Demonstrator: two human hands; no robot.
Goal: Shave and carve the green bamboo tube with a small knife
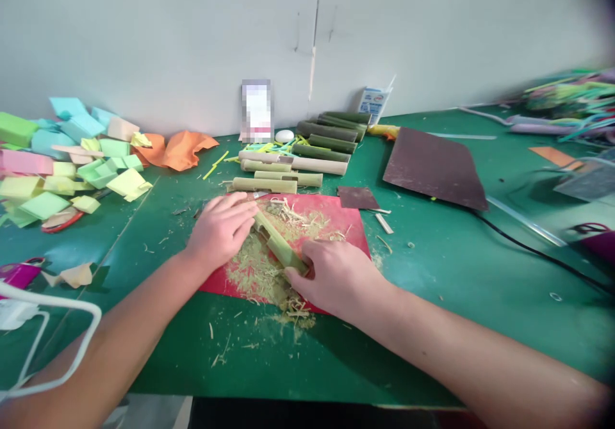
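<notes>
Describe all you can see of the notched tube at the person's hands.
The notched tube is pale green and looks like bamboo, with an opening cut into its side. It slants over the red sheet and pale shavings. The right hand grips its near end; the left hand is at its far end, where contact is unclear.
</notes>
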